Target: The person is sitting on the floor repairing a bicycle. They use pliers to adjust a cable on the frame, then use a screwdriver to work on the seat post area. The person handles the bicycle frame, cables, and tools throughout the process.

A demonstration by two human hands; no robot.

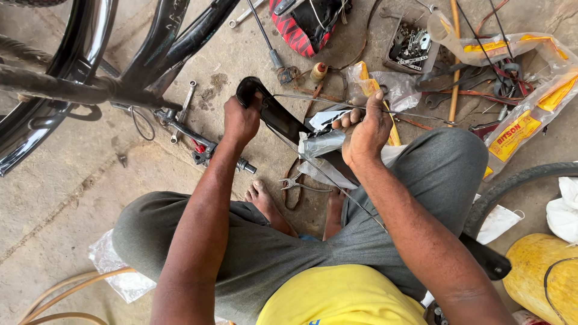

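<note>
Down on the concrete floor (72,180), between my knees, I hold a long black curved mudguard (283,120) with both hands. My left hand (241,120) is clenched around its upper end, near the rounded tip, fingers wrapped over the edge. My right hand (364,133) grips farther along it, fingers (348,120) curled shut over the guard together with a thin metal stay wire (337,183) that runs diagonally down across my lap. A crumpled clear plastic wrapper (322,150) lies against the guard just below my right hand. Pliers (295,182) rest on the floor beside my bare toes. At the upper left stands a black bicycle frame (162,48), with a spanner (183,108) just under it. To the right, yellow-printed plastic bags (518,129) and a small tray of bolts (409,45) lie well apart from my hands.
</note>
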